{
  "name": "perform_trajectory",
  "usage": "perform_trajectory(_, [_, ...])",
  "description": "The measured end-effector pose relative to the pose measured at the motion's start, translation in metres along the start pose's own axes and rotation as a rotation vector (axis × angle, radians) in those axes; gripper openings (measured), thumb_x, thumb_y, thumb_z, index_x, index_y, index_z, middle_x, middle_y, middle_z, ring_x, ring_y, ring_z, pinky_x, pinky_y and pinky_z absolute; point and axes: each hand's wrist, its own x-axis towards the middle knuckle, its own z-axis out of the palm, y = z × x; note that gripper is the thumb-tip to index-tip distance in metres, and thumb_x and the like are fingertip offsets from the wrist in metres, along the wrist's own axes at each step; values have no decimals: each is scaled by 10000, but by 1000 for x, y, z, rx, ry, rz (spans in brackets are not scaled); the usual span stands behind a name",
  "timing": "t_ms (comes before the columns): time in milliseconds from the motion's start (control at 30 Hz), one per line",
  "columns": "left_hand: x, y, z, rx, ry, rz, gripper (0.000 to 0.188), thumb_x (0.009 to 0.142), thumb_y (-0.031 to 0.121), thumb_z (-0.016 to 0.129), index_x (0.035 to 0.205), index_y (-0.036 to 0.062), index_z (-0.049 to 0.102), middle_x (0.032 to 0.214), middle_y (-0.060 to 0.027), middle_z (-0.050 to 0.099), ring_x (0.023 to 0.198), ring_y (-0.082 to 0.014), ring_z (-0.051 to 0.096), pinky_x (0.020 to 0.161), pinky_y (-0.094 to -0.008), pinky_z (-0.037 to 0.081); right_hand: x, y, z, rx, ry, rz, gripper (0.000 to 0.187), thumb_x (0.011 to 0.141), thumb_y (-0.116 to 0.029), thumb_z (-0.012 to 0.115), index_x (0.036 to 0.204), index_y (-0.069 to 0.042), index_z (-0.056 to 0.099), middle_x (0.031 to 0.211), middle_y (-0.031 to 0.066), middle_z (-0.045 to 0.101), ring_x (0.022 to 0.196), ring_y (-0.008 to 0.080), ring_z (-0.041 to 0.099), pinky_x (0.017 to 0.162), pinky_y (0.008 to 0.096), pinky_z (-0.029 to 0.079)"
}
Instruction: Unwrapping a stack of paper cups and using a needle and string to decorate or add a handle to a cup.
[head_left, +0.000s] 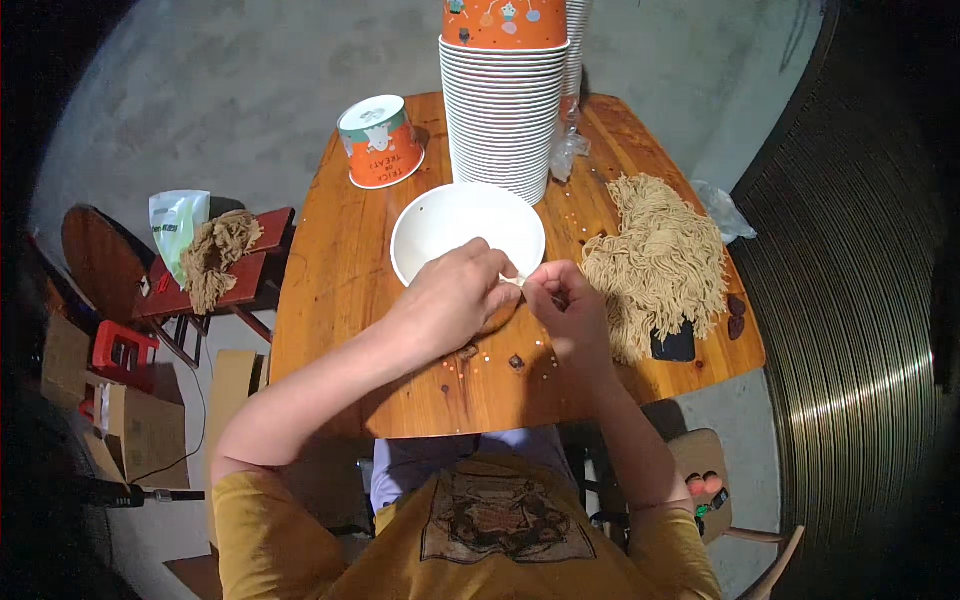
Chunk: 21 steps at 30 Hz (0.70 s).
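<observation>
My left hand (pixel 452 296) reaches over the near rim of a white paper bowl (pixel 420 235), fingers closed in a pinch. Close by on its right, my right hand (pixel 575 318) pinches with thumb and forefinger. Between the fingertips of both hands is a small pale twisted piece (pixel 513 281), like a bit of string or cord; its kind is not clear. To the right of my right hand lies a heap of tan yarn strands (pixel 655 255), with a dark phone-like object (pixel 673 345) partly under its near edge.
Behind the bowl rises a tall stack of white-rimmed paper tubs (pixel 503 110). An orange tub (pixel 382 145) stands upside down at the back left. Small dots and crumbs lie on the wooden table (pixel 330 300). Left of it, a red-brown chair (pixel 255 255) holds more tan yarn (pixel 218 255).
</observation>
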Motion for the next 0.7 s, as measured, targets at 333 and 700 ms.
perform_trajectory(333, [16, -9, -2, -360, -152, -275, 141, 877, 119, 573, 881, -19, 600, 674, -57, 555, 650, -110, 576, 515, -301, 476, 0, -3, 1, -31, -10, 3, 80, 888, -105, 593, 868, -44, 544, 676, -65, 475, 610, 10, 414, 539, 185, 355])
perform_trajectory(700, [18, -16, 2, -340, -147, -108, 88, 854, 98, 582, 862, 10, 579, 688, -47, 546, 602, -128, 517, 587, -316, 464, 5, 1, 0, -54, 28, 34, 82, 879, -109, 600, 866, -53, 543, 630, -80, 431, 577, 13, 390, 521, 194, 348])
